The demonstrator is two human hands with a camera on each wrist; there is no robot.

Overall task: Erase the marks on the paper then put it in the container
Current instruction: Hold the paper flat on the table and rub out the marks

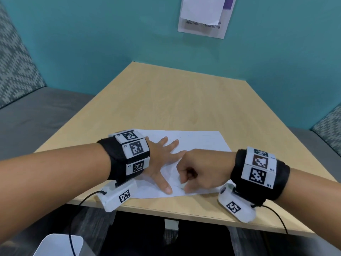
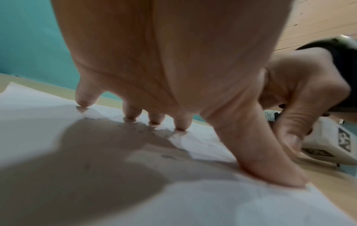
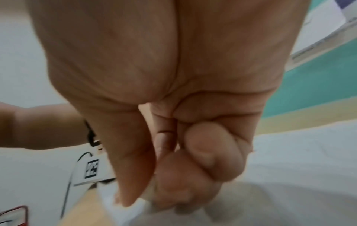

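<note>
A white sheet of paper (image 1: pixel 199 143) lies on the wooden table (image 1: pixel 184 100) near its front edge. My left hand (image 1: pixel 166 158) lies flat on the sheet's left part with its fingers spread and pressing down; in the left wrist view its fingertips (image 2: pixel 180 126) and thumb touch the paper (image 2: pixel 212 206). My right hand (image 1: pixel 184 185) is curled, and its thumb and fingers pinch a small white eraser (image 3: pixel 144 201) against the sheet's front part, beside my left thumb. Faint pencil marks (image 1: pixel 177 186) show there. Grey eraser crumbs (image 2: pixel 150 130) lie near my left fingertips.
A white container (image 1: pixel 59 244) stands low at the front left, below the table edge. Grey benches flank the table on both sides. A teal wall with a posted notice (image 1: pixel 203 17) rises behind the table's far edge.
</note>
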